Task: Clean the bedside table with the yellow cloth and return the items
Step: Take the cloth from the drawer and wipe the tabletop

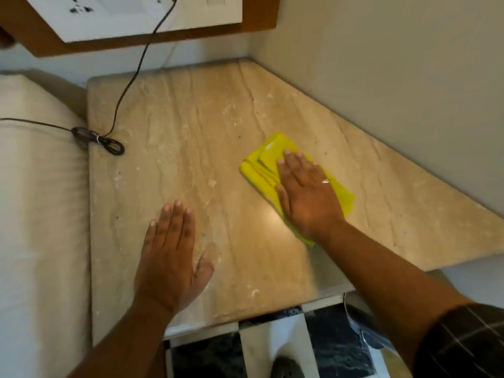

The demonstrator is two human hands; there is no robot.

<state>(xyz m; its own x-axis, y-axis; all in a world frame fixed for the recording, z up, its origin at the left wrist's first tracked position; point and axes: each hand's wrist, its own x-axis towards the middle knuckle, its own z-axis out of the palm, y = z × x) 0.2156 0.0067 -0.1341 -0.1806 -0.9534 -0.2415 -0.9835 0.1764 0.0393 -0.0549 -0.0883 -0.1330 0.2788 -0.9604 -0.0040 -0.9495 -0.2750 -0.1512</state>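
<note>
Right hand (pixel 305 197) lies flat, fingers (pixel 293 170) extended, pressing folded yellow cloth (pixel 260 170) onto bedside table (pixel 177 132), right of centre. Left hand (pixel 171 257) flat, open, empty. No legible writing.

Yellow cloth (pixel 261 170): folded, layered, lying flat on the beige stone bench (pixel 191 132), at 3 o'clock from the bench's centre. Bench surface speckled with pale marks.
</note>
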